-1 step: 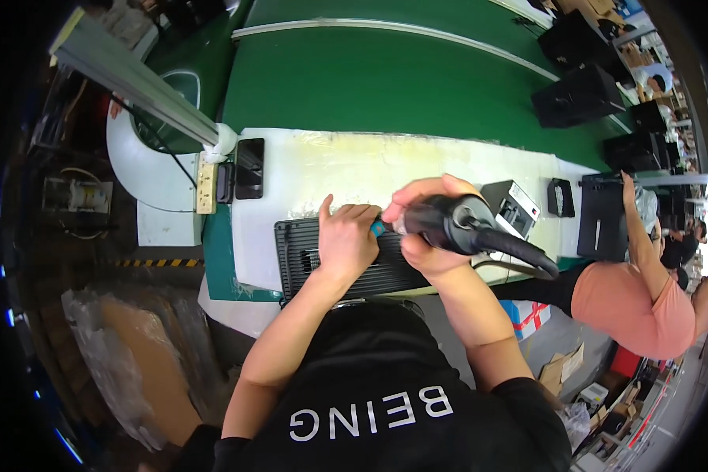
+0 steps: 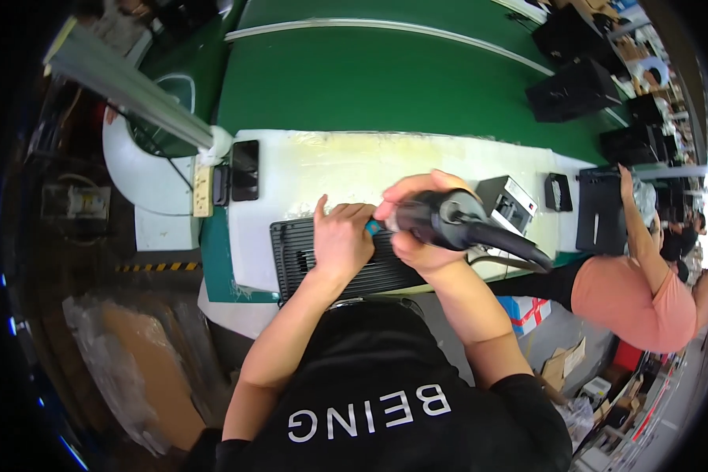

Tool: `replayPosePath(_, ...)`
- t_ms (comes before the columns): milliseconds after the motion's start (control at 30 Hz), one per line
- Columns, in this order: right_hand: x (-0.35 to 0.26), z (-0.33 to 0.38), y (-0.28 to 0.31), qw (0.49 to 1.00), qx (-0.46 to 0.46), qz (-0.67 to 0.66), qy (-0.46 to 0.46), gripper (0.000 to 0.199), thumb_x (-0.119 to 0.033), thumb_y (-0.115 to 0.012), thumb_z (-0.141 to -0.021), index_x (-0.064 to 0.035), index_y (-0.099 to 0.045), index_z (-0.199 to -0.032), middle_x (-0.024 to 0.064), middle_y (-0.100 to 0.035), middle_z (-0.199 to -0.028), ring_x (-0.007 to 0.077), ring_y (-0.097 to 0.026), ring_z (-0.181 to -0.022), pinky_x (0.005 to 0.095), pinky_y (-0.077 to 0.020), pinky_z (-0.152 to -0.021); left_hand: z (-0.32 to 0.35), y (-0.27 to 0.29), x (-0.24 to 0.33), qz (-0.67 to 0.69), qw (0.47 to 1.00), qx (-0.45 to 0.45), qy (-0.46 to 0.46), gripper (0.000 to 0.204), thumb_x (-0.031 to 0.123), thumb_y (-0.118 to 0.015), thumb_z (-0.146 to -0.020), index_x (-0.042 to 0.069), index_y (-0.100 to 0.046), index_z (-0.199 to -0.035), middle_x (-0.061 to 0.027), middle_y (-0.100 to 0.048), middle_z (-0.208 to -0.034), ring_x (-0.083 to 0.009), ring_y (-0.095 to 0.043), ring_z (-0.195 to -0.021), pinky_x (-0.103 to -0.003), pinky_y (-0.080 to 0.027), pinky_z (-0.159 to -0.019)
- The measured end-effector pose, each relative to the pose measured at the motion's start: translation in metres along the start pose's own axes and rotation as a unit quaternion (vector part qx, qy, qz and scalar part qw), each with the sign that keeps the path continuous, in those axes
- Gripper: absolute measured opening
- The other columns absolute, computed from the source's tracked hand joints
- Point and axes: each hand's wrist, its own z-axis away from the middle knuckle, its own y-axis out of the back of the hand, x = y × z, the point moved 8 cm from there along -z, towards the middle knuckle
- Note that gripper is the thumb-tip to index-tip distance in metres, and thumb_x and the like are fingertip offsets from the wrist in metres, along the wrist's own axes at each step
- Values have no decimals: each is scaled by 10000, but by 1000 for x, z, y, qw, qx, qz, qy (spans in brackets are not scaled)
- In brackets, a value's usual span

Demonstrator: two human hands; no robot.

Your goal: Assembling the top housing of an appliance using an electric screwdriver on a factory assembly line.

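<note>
A black ribbed panel (image 2: 299, 256) lies flat on the white work mat (image 2: 354, 165), near its front edge. My left hand (image 2: 342, 236) presses down on the panel's top, fingers together. My right hand (image 2: 417, 228) is wrapped around a black powered screwdriver (image 2: 456, 220), held almost level just above the panel. Its blue tip (image 2: 372, 226) touches the fingers of my left hand. A dark cable (image 2: 519, 248) leaves the tool's rear toward the right.
A dark phone (image 2: 245, 169) and a power strip (image 2: 203, 189) lie at the mat's left edge. A small grey box (image 2: 510, 203) sits right of my hands. Behind runs a green belt (image 2: 385, 86) carrying black cases (image 2: 574, 90). A co-worker's arm (image 2: 637, 291) reaches in at right.
</note>
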Motion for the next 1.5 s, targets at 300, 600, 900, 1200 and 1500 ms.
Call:
replayPosePath(300,-33,-17,28,992,49,114,28,604,-189,-847,-640,-39,-568,-1153,96,-655,-977,154,-640,-867,296,-504,-781,-1,10,-1,59,996,65,10,200,104,-671,-732,76,-675,-930,-96,-673,-942,-255,-615,-936,-412,-375,-928)
replayPosePath(600,-91,154,213,831,420,361,57,504,-333,-626,-902,-4,-311,-1118,152,-560,-956,194,-607,-614,318,-519,-635,-7,-8,18,-9,999,7,43,215,132,-641,-834,45,-670,-1030,-121,-674,-999,-274,-597,-976,-382,-379,-898)
replayPosePath(900,-36,204,227,866,381,323,-33,499,-319,-661,-881,-25,-325,-1104,144,-548,-1021,195,-602,-690,327,-515,-653,-8,21,20,2,999,11,-38,280,104,-601,-873,20,-611,-1140,-172,-592,-1210,-336,-484,-1246,-471,-295,-1094)
replayPosePath(1200,-139,81,108,944,271,181,51,700,-547,-551,-883,-33,-321,-1298,173,-538,-974,218,-570,-517,318,-513,-433,52,0,-97,444,865,20,234,701,66,-759,-705,42,-455,-1337,-140,-521,-1289,-231,-444,-1242,-326,-323,-1055)
replayPosePath(1500,-48,-27,-35,997,69,-13,20,673,-543,-583,-864,-151,-314,-1339,163,-558,-994,242,-613,-570,360,-558,-504,67,-7,-101,527,808,91,248,422,-34,-741,-703,15,-568,-1084,-80,-627,-1035,-146,-590,-938,-276,-474,-850)
